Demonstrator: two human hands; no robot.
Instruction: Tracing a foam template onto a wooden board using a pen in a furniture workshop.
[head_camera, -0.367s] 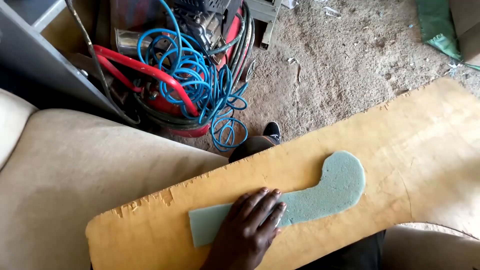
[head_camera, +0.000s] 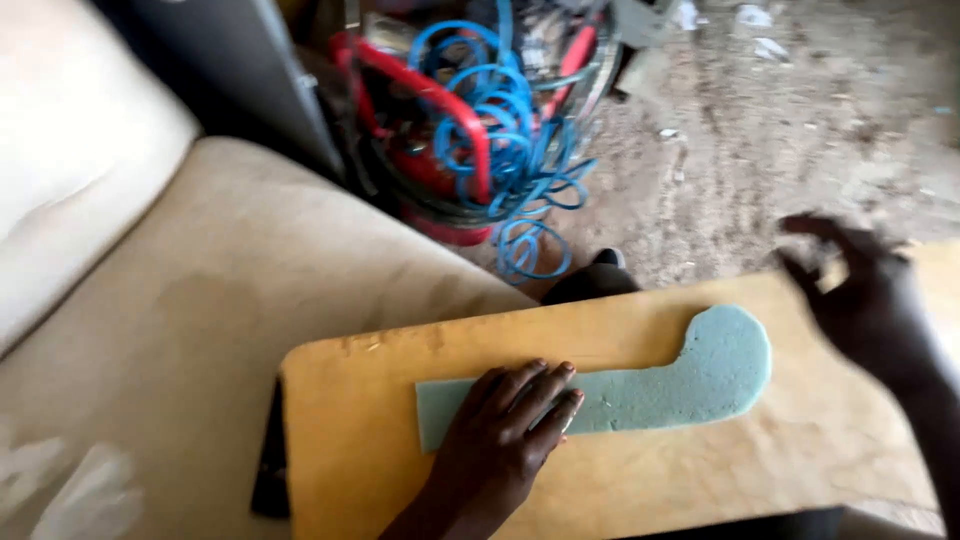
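A pale blue-green foam piece (head_camera: 680, 380), long with a rounded hook at its right end, lies flat on a yellow-brown board (head_camera: 700, 470). My left hand (head_camera: 500, 430) rests palm down on the foam's left part, fingers together and flat. My right hand (head_camera: 860, 290) hovers above the board's right side, blurred, fingers spread and curled, holding nothing. It is apart from the foam's hooked end.
A beige upholstered seat (head_camera: 200, 330) fills the left. Behind it lies a tangle of blue coiled hose (head_camera: 510, 140) and red tubing (head_camera: 440, 100). Sandy ground (head_camera: 780, 130) stretches at the upper right. A dark shoe tip (head_camera: 600, 262) shows past the board's far edge.
My right hand has come into view over the board's right side. The view has shifted left and closer. My left hand stays pressed on the foam.
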